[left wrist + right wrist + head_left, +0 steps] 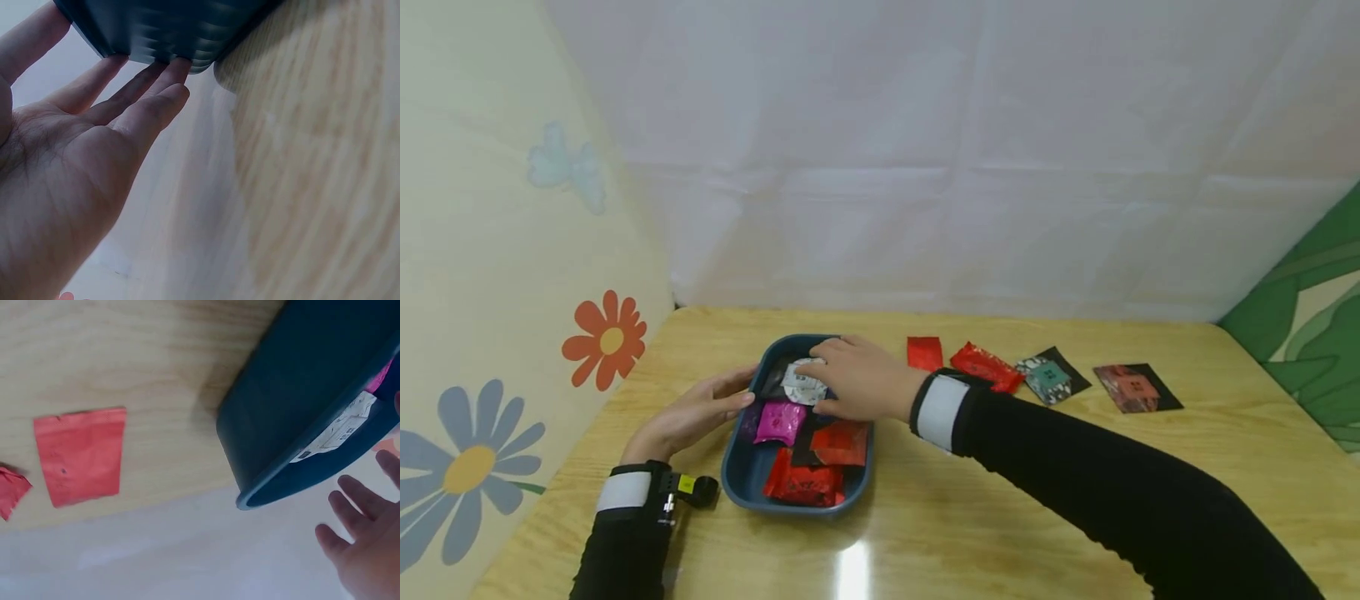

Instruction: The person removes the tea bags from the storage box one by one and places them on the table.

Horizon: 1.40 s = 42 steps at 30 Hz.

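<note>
A dark blue plastic bin (751,492) stands on the table with small packets inside. My left hand (692,412) rests its fairly straight fingertips against the bin's outer left wall (162,28), thumb near the rim. Over the bin's far right part is my right hand (865,379), its fingertips overlapping a white round packet (800,385) in the head view. The right wrist view shows those fingers (350,515) spread by the rim, with nothing between them. Also inside are a pink packet (780,422), an orange-and-black packet (841,443) and a shiny red packet (805,483).
Right of the bin on the wooden table (1000,500) lie a flat red packet (924,352), a crinkled red one (987,367), a black-and-teal packet (1051,377) and a black-and-red packet (1137,388). A white cloth (925,233) hangs behind the table.
</note>
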Available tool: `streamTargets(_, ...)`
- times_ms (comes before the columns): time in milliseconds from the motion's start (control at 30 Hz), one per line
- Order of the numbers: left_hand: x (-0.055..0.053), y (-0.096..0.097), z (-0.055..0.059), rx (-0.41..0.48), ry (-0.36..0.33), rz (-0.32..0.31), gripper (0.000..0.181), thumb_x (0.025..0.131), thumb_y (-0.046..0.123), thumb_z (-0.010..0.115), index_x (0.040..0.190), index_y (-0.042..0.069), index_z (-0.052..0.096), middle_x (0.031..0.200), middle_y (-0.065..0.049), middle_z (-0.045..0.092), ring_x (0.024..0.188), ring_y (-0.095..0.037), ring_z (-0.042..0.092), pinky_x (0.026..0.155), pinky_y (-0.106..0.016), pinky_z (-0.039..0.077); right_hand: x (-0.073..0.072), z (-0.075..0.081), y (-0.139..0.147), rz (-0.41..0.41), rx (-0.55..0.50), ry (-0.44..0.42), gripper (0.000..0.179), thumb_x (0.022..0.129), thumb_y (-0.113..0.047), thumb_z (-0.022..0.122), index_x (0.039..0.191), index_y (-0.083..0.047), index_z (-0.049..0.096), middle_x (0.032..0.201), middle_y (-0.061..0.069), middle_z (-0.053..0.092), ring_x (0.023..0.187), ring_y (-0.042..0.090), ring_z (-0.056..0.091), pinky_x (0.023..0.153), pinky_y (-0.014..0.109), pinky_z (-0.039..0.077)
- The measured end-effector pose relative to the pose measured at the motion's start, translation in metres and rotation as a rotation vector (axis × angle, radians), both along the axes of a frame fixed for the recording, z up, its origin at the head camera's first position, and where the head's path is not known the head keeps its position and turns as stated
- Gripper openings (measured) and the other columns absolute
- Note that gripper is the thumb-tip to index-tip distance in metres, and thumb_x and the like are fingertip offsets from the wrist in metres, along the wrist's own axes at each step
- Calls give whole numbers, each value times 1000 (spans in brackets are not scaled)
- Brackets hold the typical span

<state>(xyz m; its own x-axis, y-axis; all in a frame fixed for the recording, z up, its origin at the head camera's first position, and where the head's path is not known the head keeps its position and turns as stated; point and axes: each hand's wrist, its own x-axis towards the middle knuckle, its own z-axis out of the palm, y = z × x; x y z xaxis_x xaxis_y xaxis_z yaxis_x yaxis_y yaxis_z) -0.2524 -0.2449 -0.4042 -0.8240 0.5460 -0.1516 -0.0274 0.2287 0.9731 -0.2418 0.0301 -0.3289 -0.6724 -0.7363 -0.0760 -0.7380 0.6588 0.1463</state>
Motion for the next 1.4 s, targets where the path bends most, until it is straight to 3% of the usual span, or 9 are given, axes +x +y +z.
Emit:
streamTargets(167,2,-2,-2,15,-1,-7,67,103,21,53,157,0,18,160,-24,18,144,-43,24,115,-56,23,-9,-1,-20,-15,63,-65,64,96,-50,60,152,-26,41,153,4,42,141,23,35,117,45,28)
streamTargets(400,4,-4,0,11,-10,7,67,104,21,52,157,1,18,161,-23,17,144,-42,24,116,-57,20,-20,3,-48,-164,154,-166,71,96,-53,58,156,-30,31,157,5,35,144,26,31,118,45,27)
streamTargets(600,7,-3,-2,-4,-21,22,66,103,21,53,157,2,20,160,-21,20,144,-40,25,116,-56,20,-17,-1,-58,-259,203,-153,72,93,-56,61,155,-30,35,153,2,42,140,24,37,115,41,31)
streamTargets(767,6,0,-5,4,-14,9,67,103,22,54,157,1,20,160,-22,20,144,-41,25,116,-55,22,-12,-9,-57,-277,233,-138,74,92,-59,61,155,-30,35,151,3,44,137,21,41,113,38,34)
streamTargets(1033,4,0,-5,15,-8,5,65,104,20,53,156,0,20,160,-23,19,144,-41,25,116,-54,22,-18,-16,-54,-265,174,-163,76,90,-59,63,155,-29,35,150,5,43,137,23,40,112,40,35)
streamTargets(1400,1,0,-4,9,0,-9,64,104,20,52,156,1,21,160,-23,21,143,-42,28,115,-55,24,-30,-13,-30,-198,-27,-261,69,90,-53,67,150,-26,45,143,9,49,131,27,45,109,42,39)
